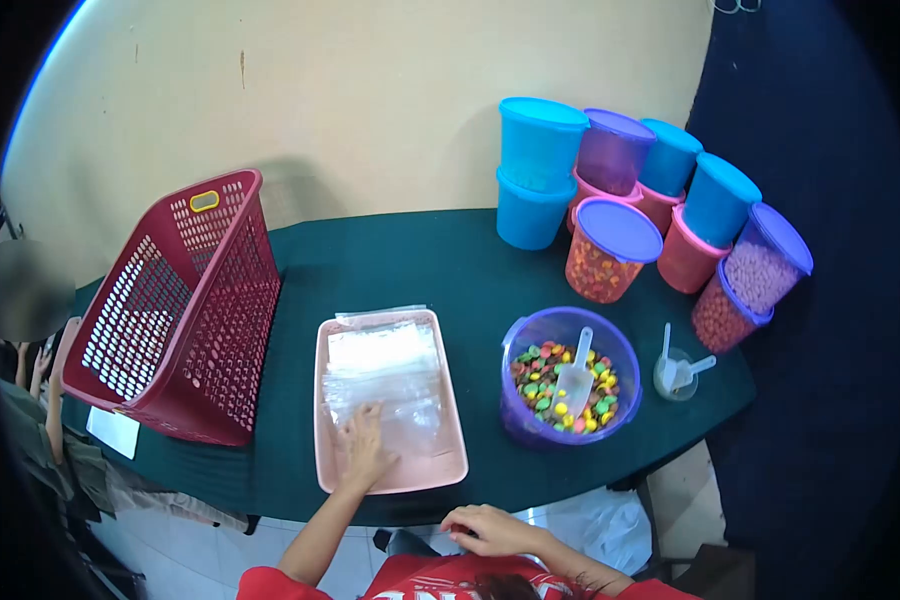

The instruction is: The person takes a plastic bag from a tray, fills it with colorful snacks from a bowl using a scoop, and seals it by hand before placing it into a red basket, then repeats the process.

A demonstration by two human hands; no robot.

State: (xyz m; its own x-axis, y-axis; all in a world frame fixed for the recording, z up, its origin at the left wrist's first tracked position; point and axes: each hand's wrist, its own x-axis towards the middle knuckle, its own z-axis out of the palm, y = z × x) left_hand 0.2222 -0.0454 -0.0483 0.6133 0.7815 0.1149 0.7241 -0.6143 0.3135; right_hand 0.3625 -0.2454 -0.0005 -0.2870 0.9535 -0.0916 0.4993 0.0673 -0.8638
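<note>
My left hand [366, 450] reaches into a pink tray [454, 450], its fingers on the clear plastic bags [382, 375] that lie stacked there. Whether the fingers grip a bag is too small to tell. My right hand [490, 530] is near the table's front edge, its fingers curled and partly hidden, to the right of the tray. A purple tub [622, 350] of colourful round candies [602, 402] stands right of the tray, with a clear scoop [574, 380] resting in it.
A dark red basket [200, 330] stands at left on the green table [370, 260]. Stacked lidded containers [537, 170] fill the back right. A small cup [676, 382] with scoops sits right of the tub. Other people [40, 430] are at the far left.
</note>
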